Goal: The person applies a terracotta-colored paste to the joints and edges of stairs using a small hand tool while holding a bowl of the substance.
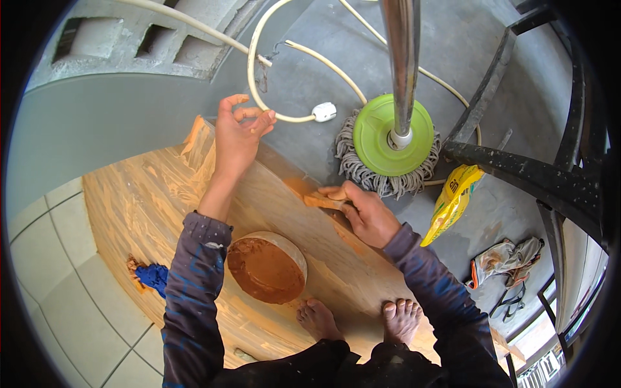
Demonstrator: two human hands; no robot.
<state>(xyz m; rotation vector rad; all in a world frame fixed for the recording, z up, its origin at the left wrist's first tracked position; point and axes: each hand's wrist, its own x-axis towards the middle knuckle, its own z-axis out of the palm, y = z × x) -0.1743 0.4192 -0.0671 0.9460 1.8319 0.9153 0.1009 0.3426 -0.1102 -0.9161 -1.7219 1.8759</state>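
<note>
My left hand (242, 132) pinches a cream-coloured electric cable (253, 68) between thumb and fingers, close to a white plug (325, 112) at its end. In my right hand (367, 213) is a small flat tool coated in orange-brown paste (323, 202); its exact kind is hidden under the coating. It sits low over the far edge of a wood-toned surface (349, 284) streaked with the same orange. Between my forearms stands a round bowl (295, 251), holding orange-brown paste (264, 268) thickly smeared on its inner wall.
A mop with a green disc (372, 139) and metal pole stands ahead. Right of it are a yellow packet (456, 197), a black metal frame (517, 171) and a grey cloth bag (504, 262). A blue crumpled cloth (152, 278) lies left. My bare feet rest on the streaked surface.
</note>
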